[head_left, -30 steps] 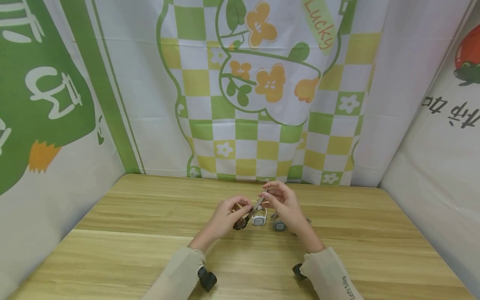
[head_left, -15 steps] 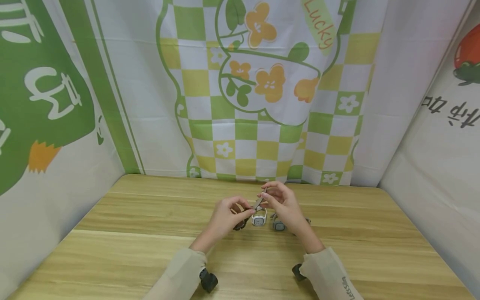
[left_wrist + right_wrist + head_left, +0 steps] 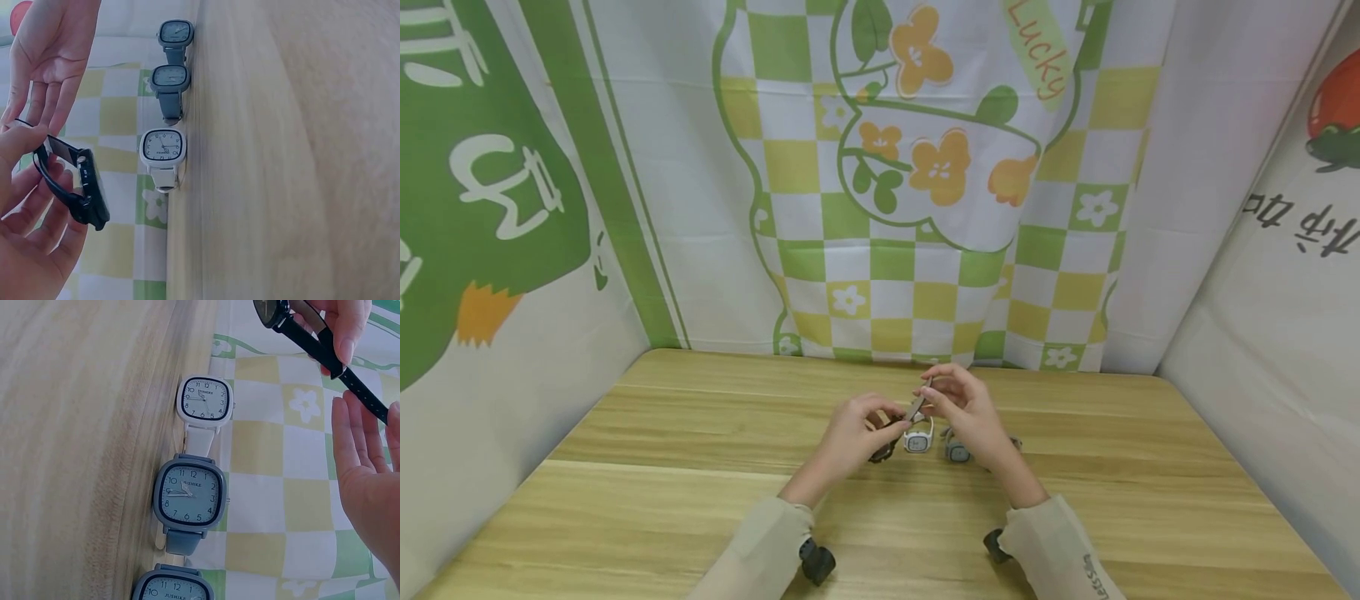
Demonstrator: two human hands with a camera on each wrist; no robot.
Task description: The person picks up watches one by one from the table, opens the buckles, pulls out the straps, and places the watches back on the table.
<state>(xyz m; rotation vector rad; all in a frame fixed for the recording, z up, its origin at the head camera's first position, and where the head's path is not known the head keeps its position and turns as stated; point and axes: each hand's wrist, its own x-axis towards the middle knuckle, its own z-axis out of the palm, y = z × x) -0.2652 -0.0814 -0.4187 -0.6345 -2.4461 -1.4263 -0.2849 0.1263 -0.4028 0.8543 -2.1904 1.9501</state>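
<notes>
A black watch (image 3: 92,190) with a dark dial is held above the table by both hands. My left hand (image 3: 852,432) pinches its strap between thumb and fingers, close to the case, and the strap bends into a loop there. With thumb and fingertips, my right hand (image 3: 970,410) pinches the free end of the strap (image 3: 365,397), which has a row of holes. The strap's paler inner side faces up in the head view. Just beyond the hands a white square watch (image 3: 204,400) stands on the table, its strap curled behind the dial.
Two grey-blue square watches, a nearer one (image 3: 190,494) and a farther one (image 3: 175,589), stand in line with the white watch, partly behind the right hand in the head view. The wooden table (image 3: 700,500) ends at a checked curtain (image 3: 936,275).
My left thumb has shifted right along the strap. The black watch's case has tilted slightly under the left hand. The right hand and the standing watches stay almost where they were.
</notes>
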